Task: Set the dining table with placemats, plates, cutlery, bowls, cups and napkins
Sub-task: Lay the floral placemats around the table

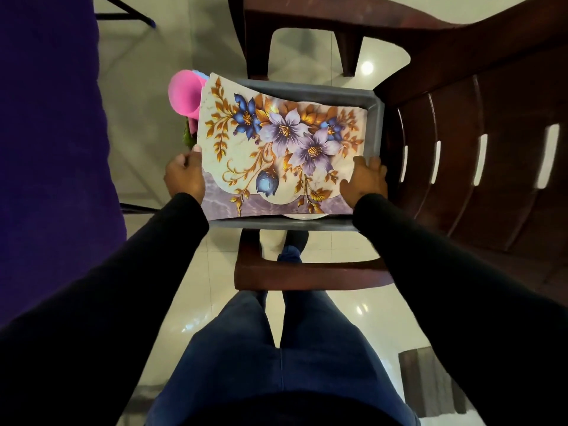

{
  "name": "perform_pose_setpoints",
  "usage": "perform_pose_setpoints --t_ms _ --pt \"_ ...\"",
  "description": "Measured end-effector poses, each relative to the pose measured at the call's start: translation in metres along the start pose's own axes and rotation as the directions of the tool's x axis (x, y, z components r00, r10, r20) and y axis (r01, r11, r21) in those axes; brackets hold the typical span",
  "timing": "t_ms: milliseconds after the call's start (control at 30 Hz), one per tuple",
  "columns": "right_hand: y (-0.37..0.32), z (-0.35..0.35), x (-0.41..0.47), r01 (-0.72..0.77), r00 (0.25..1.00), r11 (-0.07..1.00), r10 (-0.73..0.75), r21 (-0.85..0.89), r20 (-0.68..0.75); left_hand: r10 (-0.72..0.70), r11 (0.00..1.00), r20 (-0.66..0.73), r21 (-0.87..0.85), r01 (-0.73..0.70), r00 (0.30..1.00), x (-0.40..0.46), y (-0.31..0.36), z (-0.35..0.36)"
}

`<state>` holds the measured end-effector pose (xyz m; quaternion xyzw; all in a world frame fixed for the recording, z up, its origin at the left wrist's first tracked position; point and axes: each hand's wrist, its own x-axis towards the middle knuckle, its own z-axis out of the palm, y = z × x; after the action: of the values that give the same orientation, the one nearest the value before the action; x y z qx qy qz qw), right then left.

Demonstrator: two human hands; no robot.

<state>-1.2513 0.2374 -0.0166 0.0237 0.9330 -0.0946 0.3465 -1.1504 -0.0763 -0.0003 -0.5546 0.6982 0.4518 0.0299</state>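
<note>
A floral placemat (282, 142) with purple and blue flowers lies on top of a grey plastic tub (373, 103), covering most of it. My left hand (184, 176) grips the tub's left side at the placemat's edge. My right hand (365, 179) holds the right side, fingers curled over the placemat and the rim. A pink cup (184, 93) sticks out at the tub's far left corner, with a pale blue rim behind it. A white plate edge (304, 215) peeks out under the placemat's near side. The rest of the tub's contents are hidden.
A dark brown plastic chair (476, 167) stands to the right and below the tub, its armrest (307, 273) under it. A purple cloth-covered surface (46, 133) fills the left. Glossy tiled floor (153, 133) lies beneath. My legs in blue jeans are below.
</note>
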Motion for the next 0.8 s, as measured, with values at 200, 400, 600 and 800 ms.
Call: perform_pose_setpoints --t_ms 200,400,600,800 --pt "-0.042 0.014 -0.046 0.175 0.984 0.985 -0.175 0.006 0.041 0.028 0.990 0.090 0.136 -0.040 0.996 -0.007 0.009 -0.001" --pt "-0.066 0.021 -0.077 0.309 0.942 0.950 -0.311 0.041 0.126 0.177 0.923 0.221 0.302 -0.240 0.959 -0.020 0.036 -0.012" --pt "-0.059 0.017 -0.078 0.284 0.936 0.957 -0.291 0.061 0.200 0.403 0.703 0.402 0.440 -0.559 0.823 -0.052 0.033 0.008" --pt "-0.057 0.006 -0.078 0.261 0.948 0.962 -0.271 0.079 0.169 0.445 0.627 0.441 0.467 -0.623 0.779 -0.080 0.033 0.014"
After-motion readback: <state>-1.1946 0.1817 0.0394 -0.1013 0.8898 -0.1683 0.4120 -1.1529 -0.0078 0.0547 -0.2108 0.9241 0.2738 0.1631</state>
